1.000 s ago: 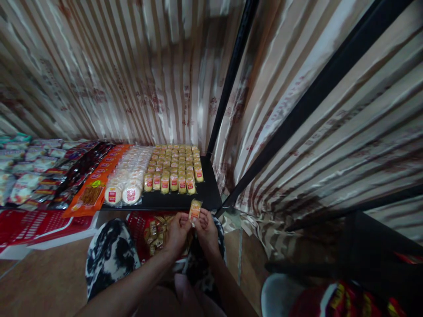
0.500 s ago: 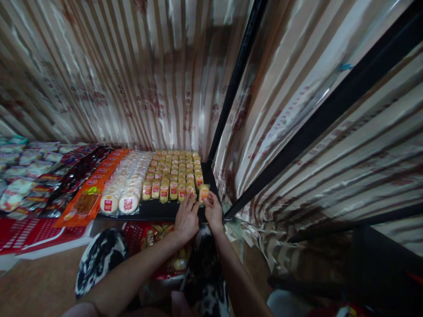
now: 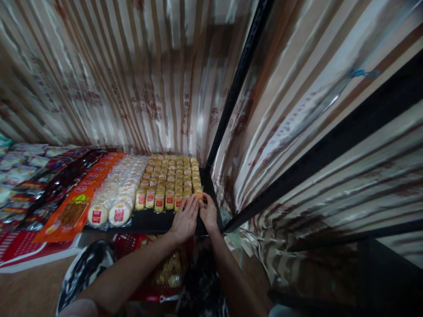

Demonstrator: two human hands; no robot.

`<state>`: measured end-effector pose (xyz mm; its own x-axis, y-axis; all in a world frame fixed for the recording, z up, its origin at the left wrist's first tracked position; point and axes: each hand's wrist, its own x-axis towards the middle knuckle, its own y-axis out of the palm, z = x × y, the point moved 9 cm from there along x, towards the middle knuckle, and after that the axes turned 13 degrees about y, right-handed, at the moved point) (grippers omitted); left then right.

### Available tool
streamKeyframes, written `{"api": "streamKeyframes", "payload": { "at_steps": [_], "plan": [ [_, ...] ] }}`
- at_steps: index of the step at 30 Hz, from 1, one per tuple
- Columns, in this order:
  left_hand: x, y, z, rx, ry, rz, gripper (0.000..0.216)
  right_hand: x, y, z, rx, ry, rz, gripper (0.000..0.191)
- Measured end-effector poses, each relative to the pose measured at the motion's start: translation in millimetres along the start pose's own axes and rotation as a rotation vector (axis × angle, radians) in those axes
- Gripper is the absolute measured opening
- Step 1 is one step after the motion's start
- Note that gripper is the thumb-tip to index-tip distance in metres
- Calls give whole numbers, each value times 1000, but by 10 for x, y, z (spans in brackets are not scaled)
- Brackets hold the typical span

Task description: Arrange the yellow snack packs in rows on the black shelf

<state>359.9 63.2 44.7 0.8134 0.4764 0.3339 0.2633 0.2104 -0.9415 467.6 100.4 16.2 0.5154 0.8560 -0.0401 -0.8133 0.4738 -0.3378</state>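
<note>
Rows of small yellow wrapped cakes (image 3: 159, 199) with red labels stand on a black shelf (image 3: 148, 221). At the front right end of these rows is one wrapped cake (image 3: 198, 193), partly covered by fingers. My right hand (image 3: 209, 215) grips it from its near right side, thumb and fingers bent around it. My left hand (image 3: 185, 221) is open, its fingers stretched forward and resting against the front of the neighbouring cakes. The fingertips of both hands nearly meet. Hidden behind them are the lower parts of several packs.
To the left lie round white wrapped cakes (image 3: 119, 213), orange snack bags (image 3: 68, 213) and dark packets (image 3: 49, 198). Below the shelf stands a red basket (image 3: 127, 242) with yellow packs. Black posts (image 3: 228, 114) rise at the right, before a striped sheet (image 3: 158, 88).
My right hand has moved the wrapped cake forward and slightly left, against the front of the rows. My left hand stays beside it. The view has shifted a little.
</note>
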Motion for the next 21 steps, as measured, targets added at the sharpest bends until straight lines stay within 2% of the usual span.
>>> {"api": "streamKeyframes", "payload": {
  "at_steps": [6, 10, 13, 21],
  "plan": [
    [-19, 102, 42, 8, 3, -20, 52, -42, 7, 39, -155, -32, -29, 39],
    [-37, 112, 62, 7, -7, -57, 53, -65, -7, 81, -154, -83, -39, 42],
    [-42, 103, 68, 19, -9, -64, 53, -59, 15, 39, -145, -63, -45, 48],
    [-44, 92, 56, 26, 0, -76, 52, -78, 144, 0, -148, -41, -22, 44]
  ]
}}
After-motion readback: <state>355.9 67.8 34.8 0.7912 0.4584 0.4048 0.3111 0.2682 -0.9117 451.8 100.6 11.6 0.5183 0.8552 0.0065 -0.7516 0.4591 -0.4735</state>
